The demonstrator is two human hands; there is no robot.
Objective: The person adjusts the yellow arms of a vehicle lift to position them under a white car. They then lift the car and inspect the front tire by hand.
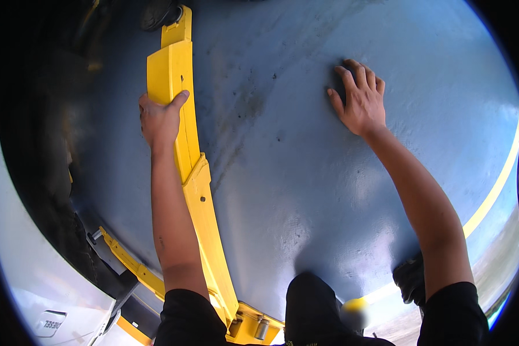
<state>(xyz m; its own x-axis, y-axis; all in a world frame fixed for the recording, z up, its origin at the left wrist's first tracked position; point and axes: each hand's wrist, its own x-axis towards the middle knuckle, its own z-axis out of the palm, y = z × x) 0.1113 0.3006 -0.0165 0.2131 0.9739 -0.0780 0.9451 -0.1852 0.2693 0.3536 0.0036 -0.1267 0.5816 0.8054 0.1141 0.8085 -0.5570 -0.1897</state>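
My left hand (160, 119) is closed around the yellow lift arm (185, 135), with its thumb on the top face and its fingers hidden down the left side. The arm is a long sectioned steel beam running from the yellow base (252, 323) near me to its far end, which lies beside something dark. To the right, my right hand (360, 98) is held palm down over the blue-grey floor (305, 190), fingers spread and holding nothing. Whether its fingertips touch the floor I cannot tell.
A white vehicle (46, 277) stands at lower left, with a second yellow lift arm (134, 264) beside it. Dark tyre-like shapes fill the left side. A yellow line (493, 199) crosses the floor at right. My dark-clothed knee (311, 305) is at the bottom, near a blurred yellow-and-dark round thing (354, 313).
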